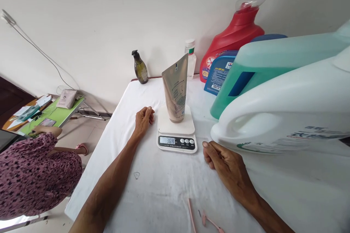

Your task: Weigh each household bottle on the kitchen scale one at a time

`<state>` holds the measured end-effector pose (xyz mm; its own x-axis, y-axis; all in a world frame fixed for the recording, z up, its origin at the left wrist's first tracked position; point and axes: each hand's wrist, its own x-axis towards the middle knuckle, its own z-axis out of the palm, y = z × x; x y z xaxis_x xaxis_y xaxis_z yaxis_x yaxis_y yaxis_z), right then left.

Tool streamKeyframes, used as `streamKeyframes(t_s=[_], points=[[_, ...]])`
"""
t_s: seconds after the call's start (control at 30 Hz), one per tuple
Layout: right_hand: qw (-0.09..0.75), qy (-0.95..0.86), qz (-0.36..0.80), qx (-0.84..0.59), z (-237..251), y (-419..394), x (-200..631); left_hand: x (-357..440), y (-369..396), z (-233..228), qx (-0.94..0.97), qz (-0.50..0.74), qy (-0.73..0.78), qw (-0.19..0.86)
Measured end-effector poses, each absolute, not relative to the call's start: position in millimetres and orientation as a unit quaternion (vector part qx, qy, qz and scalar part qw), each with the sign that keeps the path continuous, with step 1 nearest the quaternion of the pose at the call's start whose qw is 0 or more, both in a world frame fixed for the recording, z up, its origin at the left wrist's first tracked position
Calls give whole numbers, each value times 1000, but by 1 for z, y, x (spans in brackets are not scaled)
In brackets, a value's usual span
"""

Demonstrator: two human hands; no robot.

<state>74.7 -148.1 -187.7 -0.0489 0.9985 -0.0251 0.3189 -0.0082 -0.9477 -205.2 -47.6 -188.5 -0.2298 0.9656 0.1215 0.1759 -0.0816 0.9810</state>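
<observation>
A tan squeeze tube (175, 93) stands on its cap on the white plate of a digital kitchen scale (175, 131). The scale's display (167, 140) appears to read 364. Just left of the plate, my left hand (143, 120) rests on the cloth with its fingers curled in, apart from the scale. My right hand (225, 162) lies to the right of the scale's buttons, also in a loose fist. Neither hand touches the tube, and nothing shows in either one.
Large detergent bottles, white (287, 116), green (246, 69), blue (218, 76) and red (232, 32), crowd the right side. A dark pump bottle (140, 67) and a clear bottle (190, 58) stand at the wall. Pink plastic pieces (191, 214) lie in front. A person (41, 174) sits at left.
</observation>
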Motion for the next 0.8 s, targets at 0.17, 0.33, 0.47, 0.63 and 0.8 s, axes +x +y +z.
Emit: streamKeyframes(t_s=[0.17, 0.33, 0.47, 0.63, 0.8], points=[[395, -588, 428, -561, -189, -148, 74, -205, -49, -187, 506, 533, 574, 362], [394, -590, 428, -560, -189, -149, 75, -203, -51, -185, 505, 526, 580, 364], [395, -586, 434, -559, -188, -149, 75, -204, -52, -186, 509, 524, 579, 363], [396, -587, 434, -556, -189, -150, 75, -205, -52, -189, 510, 527, 571, 369], [390, -590, 430, -561, -192, -150, 75, -205, -52, -192, 506, 533, 566, 374]])
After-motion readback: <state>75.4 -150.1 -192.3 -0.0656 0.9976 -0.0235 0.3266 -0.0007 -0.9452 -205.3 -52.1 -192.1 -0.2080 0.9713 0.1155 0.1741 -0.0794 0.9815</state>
